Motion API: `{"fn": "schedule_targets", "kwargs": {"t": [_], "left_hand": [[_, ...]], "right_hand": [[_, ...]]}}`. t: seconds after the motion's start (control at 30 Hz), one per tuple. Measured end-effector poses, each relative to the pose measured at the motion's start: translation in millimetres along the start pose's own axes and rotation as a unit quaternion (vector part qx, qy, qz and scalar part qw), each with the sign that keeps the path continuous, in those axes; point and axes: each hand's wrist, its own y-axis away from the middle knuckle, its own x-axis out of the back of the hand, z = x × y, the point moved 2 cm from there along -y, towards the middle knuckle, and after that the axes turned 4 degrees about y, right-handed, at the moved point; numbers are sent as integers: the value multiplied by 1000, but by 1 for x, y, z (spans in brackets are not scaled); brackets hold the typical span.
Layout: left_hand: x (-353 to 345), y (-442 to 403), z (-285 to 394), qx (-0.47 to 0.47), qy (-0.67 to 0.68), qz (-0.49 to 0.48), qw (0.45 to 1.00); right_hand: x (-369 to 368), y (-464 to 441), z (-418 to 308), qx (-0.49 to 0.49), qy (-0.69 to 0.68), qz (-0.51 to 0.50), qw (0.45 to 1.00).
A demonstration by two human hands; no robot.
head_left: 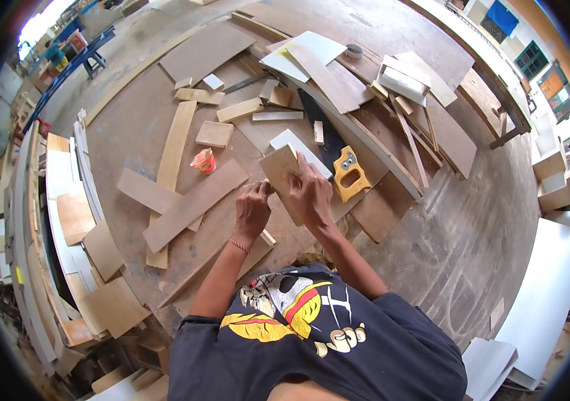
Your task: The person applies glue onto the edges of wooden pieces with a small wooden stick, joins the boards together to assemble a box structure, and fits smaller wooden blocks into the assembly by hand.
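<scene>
My right hand grips a flat brown wooden board, held tilted up in front of me. My left hand is closed beside the board's left edge, fingertips together; whatever they pinch is too small to make out. Just past the board lies a white panel piece. To the right rests a handsaw with a yellow handle, its dark blade pointing away from me. A small red-and-white cup stands beyond my left hand. Two brown planks lie crossed over a longer strip to the left.
Several wood offcuts are scattered across the worktop ahead. Larger boards and a tape roll lie farther back. Panels stack along the left, white sheets stand at right. Another person is far off, upper left.
</scene>
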Motion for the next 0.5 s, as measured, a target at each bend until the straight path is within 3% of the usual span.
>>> {"fn": "schedule_targets", "kwargs": {"t": [0.17, 0.23, 0.3, 0.37, 0.43, 0.5], "left_hand": [[1, 0, -8, 52, -9, -15, 999], [0, 1, 4, -53, -25, 2, 998], [1, -4, 1, -45, -33, 1, 998], [10, -8, -1, 47, -16, -27, 998], [1, -2, -10, 36, -15, -3, 999], [-6, 5, -6, -41, -13, -31, 999]], "right_hand": [[-4, 9, 5, -7, 11, -17, 1000], [-5, 6, 7, -4, 12, -8, 1000], [-7, -2, 6, 13, 13, 17, 1000], [-4, 7, 5, 8, 12, -11, 1000], [-3, 12, 7, -2, 10, -24, 1000], [-6, 6, 9, -28, 18, -34, 999]]}}
